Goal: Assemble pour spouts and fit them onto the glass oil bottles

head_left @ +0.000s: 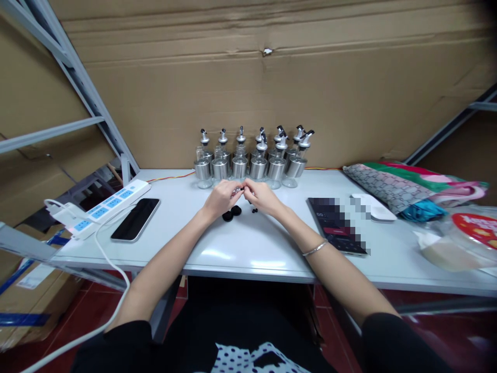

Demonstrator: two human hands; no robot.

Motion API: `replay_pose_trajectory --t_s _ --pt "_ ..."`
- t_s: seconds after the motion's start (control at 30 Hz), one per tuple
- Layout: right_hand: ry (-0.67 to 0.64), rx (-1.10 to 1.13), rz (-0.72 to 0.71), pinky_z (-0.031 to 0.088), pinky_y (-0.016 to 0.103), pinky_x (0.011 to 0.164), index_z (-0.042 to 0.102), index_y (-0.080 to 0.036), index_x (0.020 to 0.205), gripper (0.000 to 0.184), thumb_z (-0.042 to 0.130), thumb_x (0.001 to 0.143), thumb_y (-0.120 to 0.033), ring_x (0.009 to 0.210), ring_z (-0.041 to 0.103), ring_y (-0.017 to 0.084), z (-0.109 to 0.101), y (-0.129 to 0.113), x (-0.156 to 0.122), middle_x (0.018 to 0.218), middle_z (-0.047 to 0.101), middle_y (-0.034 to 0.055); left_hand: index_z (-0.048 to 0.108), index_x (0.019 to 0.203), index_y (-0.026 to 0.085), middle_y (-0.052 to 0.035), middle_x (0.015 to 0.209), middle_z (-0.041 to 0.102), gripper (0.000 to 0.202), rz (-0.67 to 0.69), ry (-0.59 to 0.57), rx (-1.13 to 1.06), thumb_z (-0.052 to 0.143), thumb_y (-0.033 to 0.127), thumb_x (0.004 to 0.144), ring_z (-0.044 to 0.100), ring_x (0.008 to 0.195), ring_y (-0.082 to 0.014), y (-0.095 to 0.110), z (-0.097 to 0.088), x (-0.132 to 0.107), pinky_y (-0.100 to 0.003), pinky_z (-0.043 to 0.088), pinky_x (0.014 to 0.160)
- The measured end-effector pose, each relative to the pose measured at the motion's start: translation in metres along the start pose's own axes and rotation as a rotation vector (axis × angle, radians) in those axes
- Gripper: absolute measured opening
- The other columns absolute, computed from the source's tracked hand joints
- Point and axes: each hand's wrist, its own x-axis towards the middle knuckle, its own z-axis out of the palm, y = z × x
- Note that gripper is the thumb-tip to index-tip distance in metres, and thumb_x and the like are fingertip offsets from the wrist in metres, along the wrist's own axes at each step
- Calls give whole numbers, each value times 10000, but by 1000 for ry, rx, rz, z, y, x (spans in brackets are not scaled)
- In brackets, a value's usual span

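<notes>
My left hand (224, 197) and my right hand (261, 196) meet above the table, just in front of the bottles. Both are closed, fingertips pinched together around a small black piece (242, 189), mostly hidden by the fingers. Below them on the table lie round black caps (235, 210) and tiny black bits (254, 211). Behind stand two rows of glass oil bottles with steel sleeves (239, 168). Several carry silver pour spouts with black tips (282, 140); some at the front left have bare glass necks (218, 151).
A power strip (111, 204) with a plugged-in charger and a dark phone (135, 220) lie at left. On the right are a lit phone (337, 226), a white flat object (375, 207), patterned bags (404, 186) and a red-lidded tub (458, 243). Cardboard (248, 93) walls the back.
</notes>
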Motion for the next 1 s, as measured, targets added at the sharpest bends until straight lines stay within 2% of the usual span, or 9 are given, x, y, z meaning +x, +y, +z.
replay_pose_trajectory --t_s 0.13,0.27,0.47,0.67,0.83,1.0 --pt "1 26 -15 332 230 587 522 -188 785 177 368 851 -247 569 488 130 -2 0 -1 629 568 1 577 892 152 -27 746 672 64 -25 -13 -13 529 189 871 601 656 -133 -2 0 -1 -273 469 677" --pt "65 18 -59 358 237 632 527 -187 809 160 419 853 -297 652 522 136 -1 -1 -1 731 604 20 582 884 152 -20 736 672 71 -11 4 -8 519 147 852 602 644 -127 -4 3 -2 -272 471 682" --pt "111 24 -65 361 234 601 519 -182 740 158 501 805 -324 600 504 121 -1 1 0 668 575 5 586 879 147 -27 743 671 76 -13 2 19 534 126 829 614 668 -133 -5 6 -4 -275 475 690" --pt "40 152 22 369 228 578 559 -164 705 176 527 766 -326 568 495 108 -3 4 2 613 579 1 587 859 147 -29 736 665 82 45 35 21 505 142 852 596 642 -130 -3 7 -4 -270 467 667" --pt "-102 405 150 372 223 523 597 -141 734 293 564 741 -432 547 491 109 -6 11 4 591 575 8 587 856 155 -18 696 643 105 -2 -63 24 498 206 880 585 638 -140 -3 6 -5 -285 453 679" --pt "-116 481 194 383 226 518 614 -132 741 314 605 700 -443 539 504 108 -8 10 5 598 589 19 574 811 163 -8 656 613 136 -57 -89 6 492 237 890 553 610 -137 -2 4 -5 -280 432 669"
